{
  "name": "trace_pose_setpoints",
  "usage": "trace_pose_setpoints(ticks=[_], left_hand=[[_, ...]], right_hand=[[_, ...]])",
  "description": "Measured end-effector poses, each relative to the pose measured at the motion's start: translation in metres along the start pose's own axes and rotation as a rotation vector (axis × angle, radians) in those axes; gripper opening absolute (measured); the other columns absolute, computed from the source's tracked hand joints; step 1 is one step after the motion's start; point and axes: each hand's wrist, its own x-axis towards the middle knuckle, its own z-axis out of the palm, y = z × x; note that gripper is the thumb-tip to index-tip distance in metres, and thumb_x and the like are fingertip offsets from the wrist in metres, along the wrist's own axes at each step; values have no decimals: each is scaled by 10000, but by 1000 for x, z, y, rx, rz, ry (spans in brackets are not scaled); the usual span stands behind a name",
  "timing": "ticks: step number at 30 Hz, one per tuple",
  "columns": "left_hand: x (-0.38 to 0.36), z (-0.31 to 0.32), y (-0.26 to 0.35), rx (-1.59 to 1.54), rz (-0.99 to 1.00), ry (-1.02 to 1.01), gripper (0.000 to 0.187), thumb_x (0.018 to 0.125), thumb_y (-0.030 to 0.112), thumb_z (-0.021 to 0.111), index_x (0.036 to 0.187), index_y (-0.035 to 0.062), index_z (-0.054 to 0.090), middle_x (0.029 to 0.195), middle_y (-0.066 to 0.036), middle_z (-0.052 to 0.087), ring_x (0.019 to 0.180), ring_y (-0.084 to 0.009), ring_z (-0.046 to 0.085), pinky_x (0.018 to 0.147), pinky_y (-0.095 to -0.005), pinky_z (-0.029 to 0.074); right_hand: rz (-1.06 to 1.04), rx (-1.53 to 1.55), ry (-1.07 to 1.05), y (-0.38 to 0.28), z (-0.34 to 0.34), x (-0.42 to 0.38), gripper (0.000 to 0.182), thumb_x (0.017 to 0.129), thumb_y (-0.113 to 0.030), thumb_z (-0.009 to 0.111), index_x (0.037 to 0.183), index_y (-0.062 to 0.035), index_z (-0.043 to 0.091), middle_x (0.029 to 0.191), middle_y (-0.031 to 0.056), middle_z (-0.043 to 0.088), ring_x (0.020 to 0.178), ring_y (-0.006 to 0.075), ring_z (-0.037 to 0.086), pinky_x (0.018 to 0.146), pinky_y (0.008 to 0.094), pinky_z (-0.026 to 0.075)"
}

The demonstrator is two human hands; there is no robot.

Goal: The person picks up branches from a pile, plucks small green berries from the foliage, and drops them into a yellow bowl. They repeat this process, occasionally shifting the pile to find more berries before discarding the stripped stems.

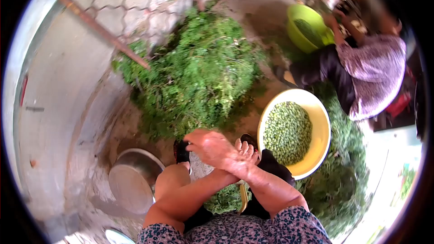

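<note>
My forearms cross in front of my lap, the right one lying over the left. My right hand (pixel 210 147) reaches to the left, back upward. Its fingers are loosely bent and partly blurred, and I see nothing in them. Behind the right wrist, my left hand (pixel 246 151) is largely hidden; only its fingers show, stretched out and apart, with no object visible. Just beyond my hands lies a big heap of leafy green branches (pixel 194 72). To the right stands a yellow tub (pixel 321 142) holding many small round green fruits (pixel 287 131).
An overturned metal basin (pixel 131 185) sits at the left. More feathery greens (pixel 337 185) lie right of the tub. A seated person (pixel 373 72) works over a lime-green tub (pixel 296 31). A rusty pole (pixel 99 29) leans by the wall (pixel 58 86).
</note>
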Motion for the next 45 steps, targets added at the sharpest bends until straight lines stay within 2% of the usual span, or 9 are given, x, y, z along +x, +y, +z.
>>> trace_pose_setpoints(ticks=[2, 3, 5, 19, 29, 31, 40, 43, 45], left_hand=[[5, 28, 23, -145, -54, 168, 389, 814, 310, 451, 1131, 92, 509, 1067, -189, 510, 990, -379, 487, 906, -558, 331], [12, -21, 12, -235, 25, -164, 338, 818, 280, 456, 1077, 85, 549, 921, -162, 540, 897, -326, 507, 853, -530, 362], [12, -17, 15, -135, 60, -80, 289, 822, 260, 460, 1020, 77, 564, 800, -124, 526, 817, -276, 500, 780, -480, 375], [21, -30, 20, -106, 60, -236, 202, 819, 213, 477, 950, 77, 549, 757, -74, 518, 743, -209, 518, 667, -374, 339], [19, -35, 13, -169, 90, -208, 434, 749, 356, 527, 1041, 36, 503, 791, -85, 507, 779, -216, 497, 676, -379, 323], [19, -39, 11, -206, 100, -62, 232, 772, 261, 505, 883, 58, 528, 743, -82, 526, 710, -195, 506, 629, -354, 333], [16, -39, 11, -119, 73, -12, 219, 847, 284, 459, 854, 76, 531, 741, -68, 534, 723, -192, 518, 657, -343, 334], [17, -40, 9, -153, 77, 23, 224, 876, 280, 441, 834, 79, 532, 730, -70, 534, 714, -194, 522, 659, -349, 339], [17, -36, 10, -153, 79, 52, 234, 880, 289, 442, 823, 81, 535, 726, -74, 535, 708, -199, 525, 662, -353, 342]], right_hand=[[3, -51, 7, -1, 2, 0, 208, 791, -168, 587, 964, -57, 555, 897, 136, 572, 819, 346, 572, 674, 404, 470], [-1, -24, -30, -5, 3, 1, 193, 792, -173, 584, 942, -57, 547, 879, 137, 561, 821, 346, 568, 684, 409, 465], [-16, 10, -65, -13, 7, 1, 180, 794, -179, 581, 919, -57, 538, 861, 138, 551, 824, 347, 565, 693, 414, 461], [-51, 25, -123, -16, 20, -10, 218, 800, -170, 557, 966, -30, 546, 964, 139, 585, 977, 313, 554, 797, 377, 468], [84, 18, -280, -27, 7, -8, 256, 781, -160, 556, 1018, -64, 566, 1060, 102, 585, 1083, 254, 516, 879, 358, 436], [92, -30, -311, -26, 9, -5, 280, 784, -161, 557, 1049, -71, 560, 1079, 75, 581, 1098, 235, 505, 891, 336, 428], [235, 71, -350, -31, 4, -6, 300, 844, -232, 450, 1104, -97, 517, 1156, 27, 564, 1079, 168, 516, 903, 276, 423], [-79, 91, -83, -14, 23, -10, 138, 728, -108, 590, 831, -23, 557, 834, 138, 565, 896, 296, 551, 745, 385, 457], [-26, 4, -222, -25, 2, -7, 179, 770, -119, 531, 936, -54, 540, 950, 106, 575, 972, 255, 544, 802, 343, 456]])
